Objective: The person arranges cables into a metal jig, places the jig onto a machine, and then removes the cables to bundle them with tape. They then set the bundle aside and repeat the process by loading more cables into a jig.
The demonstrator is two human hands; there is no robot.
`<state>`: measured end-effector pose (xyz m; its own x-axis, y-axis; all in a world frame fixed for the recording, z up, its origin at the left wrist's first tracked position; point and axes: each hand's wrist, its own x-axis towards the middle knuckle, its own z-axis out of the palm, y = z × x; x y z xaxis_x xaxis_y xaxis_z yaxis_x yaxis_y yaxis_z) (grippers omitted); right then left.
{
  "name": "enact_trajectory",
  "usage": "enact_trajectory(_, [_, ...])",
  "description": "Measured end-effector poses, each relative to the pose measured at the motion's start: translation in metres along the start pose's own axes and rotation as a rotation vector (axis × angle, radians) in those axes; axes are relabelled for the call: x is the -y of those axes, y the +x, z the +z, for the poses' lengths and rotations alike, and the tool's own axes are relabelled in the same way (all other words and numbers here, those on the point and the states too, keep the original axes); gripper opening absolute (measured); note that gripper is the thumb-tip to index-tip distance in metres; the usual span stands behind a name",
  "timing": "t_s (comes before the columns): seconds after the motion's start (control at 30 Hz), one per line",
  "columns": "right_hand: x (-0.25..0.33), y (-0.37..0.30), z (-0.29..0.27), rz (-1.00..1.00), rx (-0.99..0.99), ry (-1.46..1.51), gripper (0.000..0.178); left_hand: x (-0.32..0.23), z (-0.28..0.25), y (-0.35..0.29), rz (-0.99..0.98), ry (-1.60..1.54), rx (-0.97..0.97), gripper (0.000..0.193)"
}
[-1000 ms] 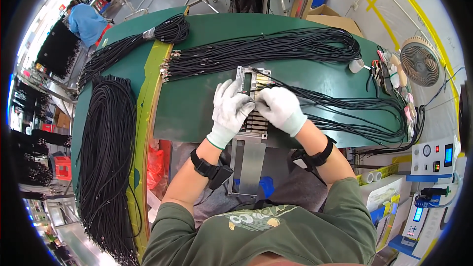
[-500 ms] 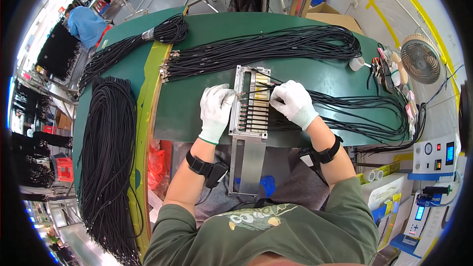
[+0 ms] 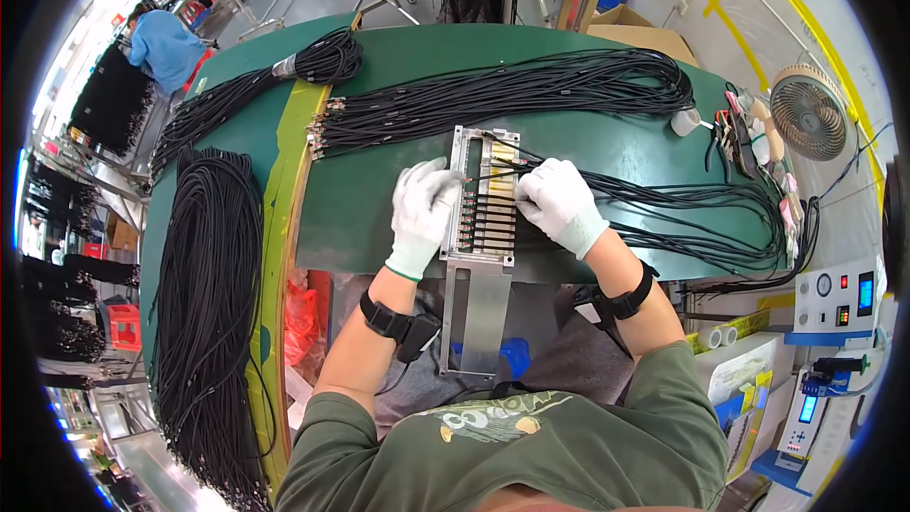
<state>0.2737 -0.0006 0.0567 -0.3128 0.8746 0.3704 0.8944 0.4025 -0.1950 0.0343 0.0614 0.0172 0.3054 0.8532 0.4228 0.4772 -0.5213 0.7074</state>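
Curling fingers at opposite edges: left white-gloved hand [image 3: 423, 206], right white-gloved hand [image 3: 561, 204], equally near; cannot tell if either pinches anything. Between them, long silver metal fixture [image 3: 452, 237], axis running near-to-far, thin black cables [image 3: 495, 221] lying crosswise.

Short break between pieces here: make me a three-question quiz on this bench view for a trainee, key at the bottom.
1. Multiple choice: the white-gloved right hand is nearest which thing?
A) small white cup
B) slotted silver metal fixture
C) round brown fan

2. True or false: the white-gloved left hand is at the fixture's left side.

3. Fill in: beyond the fixture, long black cables with metal ends lie on a smooth ____ tabletop.

Key: 1. B; 2. True; 3. green.
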Motion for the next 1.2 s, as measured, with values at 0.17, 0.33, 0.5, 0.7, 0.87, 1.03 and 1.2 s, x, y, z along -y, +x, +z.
enact_trajectory(0.17, [-0.002, -0.001, 0.001, 0.009, -0.020, 0.033, 0.013, -0.038, 0.006, -0.001, 0.293, 0.324, 0.139, 0.028])
enact_trajectory(0.33, [-0.022, 0.014, -0.001, 0.151, -0.054, -0.061, 0.015, -0.036, 0.009, 0.000, 0.274, 0.435, 0.261, 0.031])
enact_trajectory(0.5, [-0.051, 0.028, 0.002, 0.319, -0.048, -0.138, 0.013, -0.036, 0.012, 0.001, 0.294, 0.352, 0.208, 0.027])
enact_trajectory(0.7, [-0.052, 0.020, -0.011, 0.226, -0.178, 0.044, 0.012, -0.018, 0.014, 0.003, 0.154, 0.113, -0.061, 0.022])
enact_trajectory(0.87, [-0.035, 0.016, -0.021, 0.077, 0.002, 0.196, 0.010, -0.012, 0.009, 0.009, 0.078, -0.060, -0.196, 0.021])
enact_trajectory(1.03, [-0.010, 0.020, -0.006, -0.039, -0.074, 0.298, 0.013, -0.027, 0.012, 0.007, 0.221, -0.125, -0.132, 0.016])
enact_trajectory(1.2, [0.000, 0.019, -0.004, -0.016, 0.034, 0.340, 0.016, -0.019, 0.002, 0.014, 0.382, 0.133, -0.196, 0.015])
